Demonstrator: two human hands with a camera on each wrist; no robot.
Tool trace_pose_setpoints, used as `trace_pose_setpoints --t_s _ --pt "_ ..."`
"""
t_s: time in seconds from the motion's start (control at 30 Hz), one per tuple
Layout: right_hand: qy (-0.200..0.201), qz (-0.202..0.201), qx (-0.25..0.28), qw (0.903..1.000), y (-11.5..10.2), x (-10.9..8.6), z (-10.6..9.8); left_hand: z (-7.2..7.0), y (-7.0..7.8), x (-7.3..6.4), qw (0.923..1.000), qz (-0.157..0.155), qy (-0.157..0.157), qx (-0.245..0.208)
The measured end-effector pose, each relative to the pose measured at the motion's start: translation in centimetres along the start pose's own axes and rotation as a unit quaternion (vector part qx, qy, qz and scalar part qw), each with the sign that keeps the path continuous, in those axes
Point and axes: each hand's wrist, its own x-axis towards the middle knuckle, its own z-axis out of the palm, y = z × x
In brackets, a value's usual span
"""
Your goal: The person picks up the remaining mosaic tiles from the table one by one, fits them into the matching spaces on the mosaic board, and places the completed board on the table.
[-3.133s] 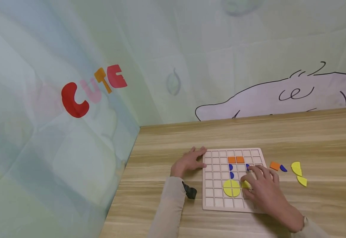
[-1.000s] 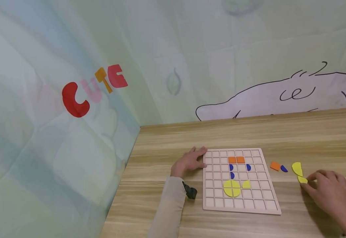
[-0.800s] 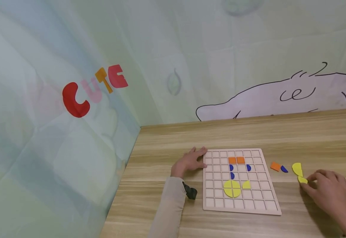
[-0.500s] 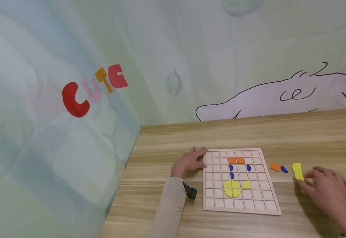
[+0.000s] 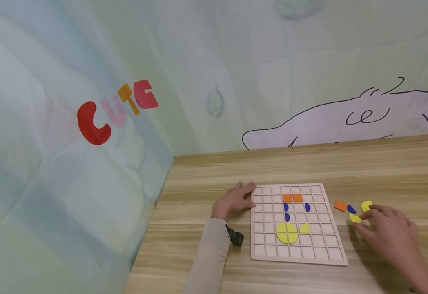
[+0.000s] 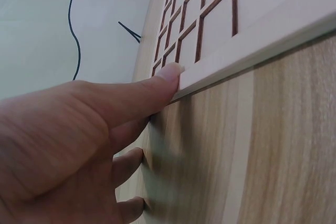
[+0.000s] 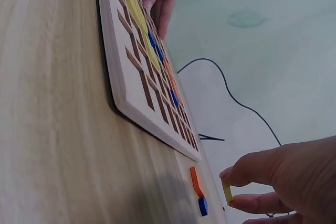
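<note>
My left hand (image 5: 233, 200) rests at the left edge of the wooden grid board (image 5: 266, 239), its thumb (image 6: 170, 72) touching the rim in the left wrist view. Right of the board, my right hand (image 5: 388, 230) pinches a yellow quarter-circle tile (image 5: 355, 218) between thumb and finger. The right wrist view shows that yellow tile (image 7: 227, 190) edge-on, held off the table. Behind the right fingertips lies another yellow tile (image 5: 366, 206), partly covered. On the board are two orange squares (image 5: 292, 198), blue half-round tiles (image 5: 307, 207), a yellow circle of quarter tiles (image 5: 286, 233) and a single yellow quarter (image 5: 304, 228).
An orange square tile (image 5: 340, 206) and a blue half-round tile (image 5: 351, 209) lie loose between the board and my right hand. The wood-grain table (image 5: 206, 171) meets a printed cloth backdrop (image 5: 214, 73) at the back and left.
My right hand let go of a yellow quarter on the board, went right to the loose yellow tiles, and now brings one quarter-circle tile left. My left hand stays put.
</note>
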Motion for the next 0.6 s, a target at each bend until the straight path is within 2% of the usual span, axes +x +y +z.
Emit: trace_pose_setpoints --t_s 0.6 --pt "0.015 -0.043 0.025 0.9987 -3.4 -0.1 0.8 0.0 0.1 -0.1 0.9999 -0.006 0.006 -0.013"
